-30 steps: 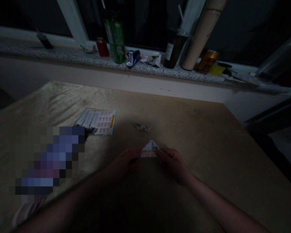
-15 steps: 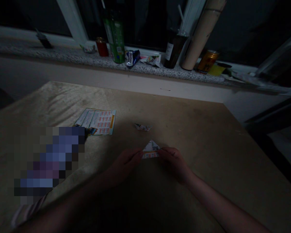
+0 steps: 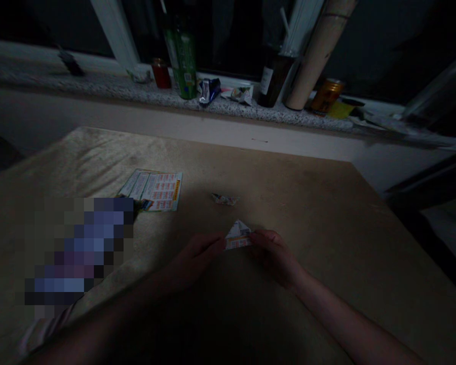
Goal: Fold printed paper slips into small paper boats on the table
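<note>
Both hands meet at a small folded paper piece (image 3: 237, 236) in the middle of the table (image 3: 334, 223), a little in front of the person. The left hand (image 3: 198, 257) pinches its left edge with the fingertips, and the right hand (image 3: 274, 253) pinches its right edge in the same way, so the paper is held between them with its pointed top away from the person. It is low over the table; I cannot tell if it touches it. Behind it, apart, lies a small paper boat (image 3: 224, 199). To the left of the boat a printed leaflet (image 3: 156, 190) lies flat. On the windowsill (image 3: 99, 88) behind the table stand a green bottle (image 3: 184, 63), a red can (image 3: 161, 74) and a cardboard tube (image 3: 314, 58)
</note>
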### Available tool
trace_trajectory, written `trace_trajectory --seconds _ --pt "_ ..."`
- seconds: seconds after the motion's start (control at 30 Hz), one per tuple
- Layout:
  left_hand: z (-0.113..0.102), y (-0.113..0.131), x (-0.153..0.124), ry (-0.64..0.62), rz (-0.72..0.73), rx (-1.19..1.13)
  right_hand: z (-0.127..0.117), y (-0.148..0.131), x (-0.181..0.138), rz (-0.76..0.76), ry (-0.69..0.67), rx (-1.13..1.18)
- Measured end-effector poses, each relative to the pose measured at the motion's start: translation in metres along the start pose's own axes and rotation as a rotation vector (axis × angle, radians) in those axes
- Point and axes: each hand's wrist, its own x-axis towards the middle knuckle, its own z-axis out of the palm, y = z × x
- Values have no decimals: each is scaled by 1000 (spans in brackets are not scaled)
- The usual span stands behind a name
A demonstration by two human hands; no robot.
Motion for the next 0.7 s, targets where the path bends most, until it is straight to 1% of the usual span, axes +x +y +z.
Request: trace_trajectory --seconds 0.1,0.2,0.4,0.53,0.7 --pt "-2 0 1 -74 -9 73 0 -1 0 6 -9 1" --pt "-3 4 0 -109 -6 77 1 -1 0 4 -13 -2" --pt "-2 11 -2 -78 -1 -13 1 0 -1 8 -14 -24" --pt "0 9 -1 -45 -53 -94 1 -2 -1 -20 3 -19" --pt "1 6 1 -40 -113 -161 -1 -4 0 -28 23 12"
